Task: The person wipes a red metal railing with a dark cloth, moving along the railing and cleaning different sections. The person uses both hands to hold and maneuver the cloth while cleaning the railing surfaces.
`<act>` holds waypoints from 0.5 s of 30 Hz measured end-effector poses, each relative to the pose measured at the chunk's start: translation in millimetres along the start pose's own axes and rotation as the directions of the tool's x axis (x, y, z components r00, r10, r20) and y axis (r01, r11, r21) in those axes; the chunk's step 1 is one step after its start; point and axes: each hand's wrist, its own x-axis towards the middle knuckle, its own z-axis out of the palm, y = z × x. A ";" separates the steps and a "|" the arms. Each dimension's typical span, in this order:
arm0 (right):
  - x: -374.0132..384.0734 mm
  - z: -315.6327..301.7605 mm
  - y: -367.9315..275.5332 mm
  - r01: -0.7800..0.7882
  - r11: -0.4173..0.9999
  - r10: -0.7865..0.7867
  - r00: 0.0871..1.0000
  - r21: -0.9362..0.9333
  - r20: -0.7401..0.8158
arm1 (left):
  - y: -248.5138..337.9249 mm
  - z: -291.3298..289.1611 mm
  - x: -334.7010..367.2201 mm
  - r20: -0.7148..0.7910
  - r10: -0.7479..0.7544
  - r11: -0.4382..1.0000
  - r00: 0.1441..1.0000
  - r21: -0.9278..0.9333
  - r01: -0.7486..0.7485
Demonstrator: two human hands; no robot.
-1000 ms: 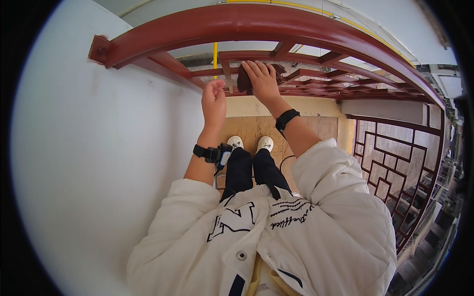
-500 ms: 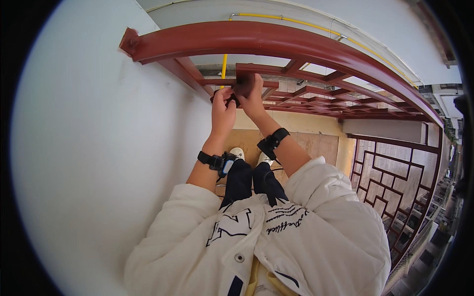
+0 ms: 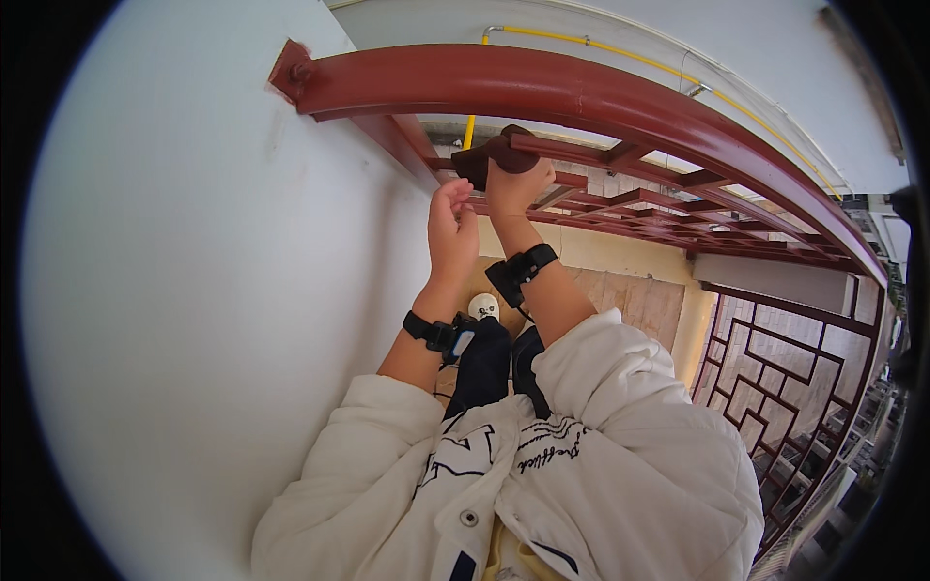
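My right hand (image 3: 516, 191) is raised at the red-brown metal railing (image 3: 455, 82), its fingers closed on a dark brown, cloth-like piece (image 3: 511, 155). This piece wraps over the end of an inner bar, and a darker flap of it hangs toward the wall; its exact kind cannot be made out. Just left of it and lower, my left hand (image 3: 451, 228) is apart from the piece, fingers bent loosely with nothing visible in them. Both wrists wear black straps with small devices.
A white wall (image 3: 213, 290) stands close on my left, with the top rail bolted to it. Beyond the railing a yellow pipe (image 3: 542, 35) runs along another wall. Tiled floor (image 3: 620, 305) lies below, and a lattice railing (image 3: 765, 358) is at the right.
My left hand has let go of the dark piece and drawn back down. My right hand has turned around the bar with the piece. The view has shifted slightly.
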 end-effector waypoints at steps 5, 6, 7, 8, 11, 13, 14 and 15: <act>6.5 -4.4 12.9 0.047 0.990 -0.021 0.981 -0.132 0.193 | 1.6 -13.1 5.1 -0.003 0.077 0.985 0.997 0.153 -0.075; 6.6 -5.5 8.9 0.066 0.990 -0.044 0.984 -0.123 0.174 | 3.6 -15.5 5.8 0.014 0.062 0.974 0.998 0.218 -0.064; 6.9 -7.1 2.9 -0.014 0.986 0.050 0.976 -0.168 0.214 | 5.6 -17.4 6.9 0.011 0.104 0.975 0.995 0.196 -0.104; 6.8 -7.1 -6.3 -0.011 0.999 0.013 0.999 -0.040 0.036 | 7.3 -17.8 11.5 0.006 0.119 0.977 0.993 0.180 -0.118; 5.0 -13.9 -27.1 -0.420 0.848 0.383 0.907 0.324 0.174 | 8.0 -14.8 13.5 -0.016 0.083 0.991 0.996 0.104 -0.081; 7.6 -17.7 -28.2 -0.360 0.867 0.319 0.932 0.343 0.172 | 2.5 -10.9 14.7 -0.003 0.072 0.995 0.997 0.063 -0.071; 8.1 -17.8 -25.0 -0.228 0.934 0.211 0.973 0.273 0.092 | -1.8 -9.7 13.0 0.026 0.055 0.996 0.998 0.065 -0.057; 10.9 -18.6 -18.1 -0.105 0.988 0.094 0.990 0.110 0.105 | -6.8 -6.7 12.5 0.023 0.087 0.991 0.996 0.097 -0.089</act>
